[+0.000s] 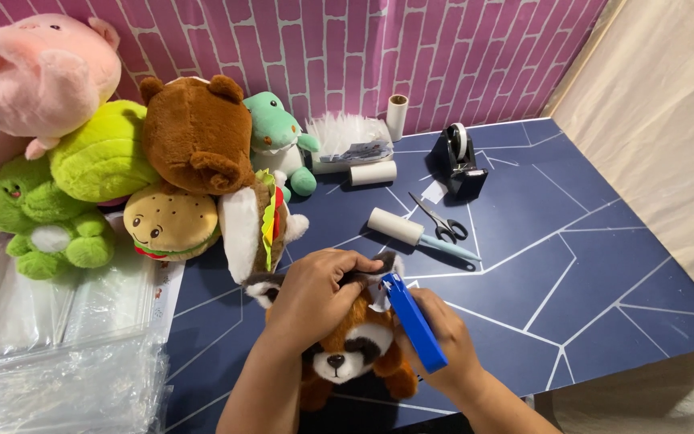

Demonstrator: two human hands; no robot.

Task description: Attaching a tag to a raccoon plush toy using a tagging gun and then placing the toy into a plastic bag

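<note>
A brown-and-white raccoon plush point(351, 350) lies face-up at the counter's near edge; a blue tagging tool point(414, 321) slants across its ear.

So the raccoon plush point(355, 345) sits at the near table point(588, 281) edge, plush pile point(122, 161) far left, plastic bags point(50, 345) near left. Lint roller point(399, 227) and scissors point(442, 225) lie just behind it, tape dispenser point(459, 161) farther back right.

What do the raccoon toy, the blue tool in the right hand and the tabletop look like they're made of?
Raccoon toy: soft plush fabric, with fuzzy brown and white pile.
Blue tool: probably hard plastic, smooth with a slight sheen.
Tabletop: seemingly laminate or vinyl film, dark blue, flat, with thin white lines.
</note>
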